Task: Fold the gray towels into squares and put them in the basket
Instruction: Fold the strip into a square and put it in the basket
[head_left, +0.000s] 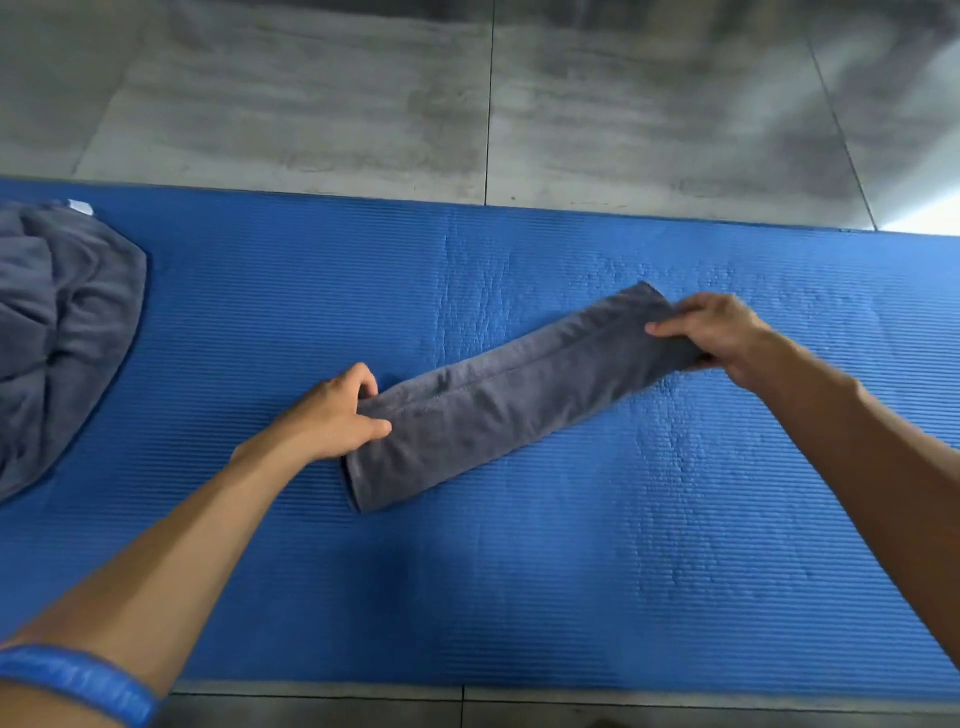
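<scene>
Gray towel (511, 397), folded into a long narrow strip, soft nap w/ stitched hem, lies diagonally at centre frame on ribbed blue foam mat (571, 571). Left hand (337, 415) pinches strip's lower-left end, thumb on top, fingers curled. Right hand (711, 332) grips upper-right end, fingers closed round it. Heap of rumpled gray towels (57, 332) at left edge on mat. Gray tiled floor (363, 104) beyond. Blue wristband (78, 680) at lower left.

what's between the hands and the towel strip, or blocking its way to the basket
Nothing sits between them: the left hand and right hand each already grip an end of the folded gray towel on the blue mat. No basket is in view, so that path can't be judged.
</scene>
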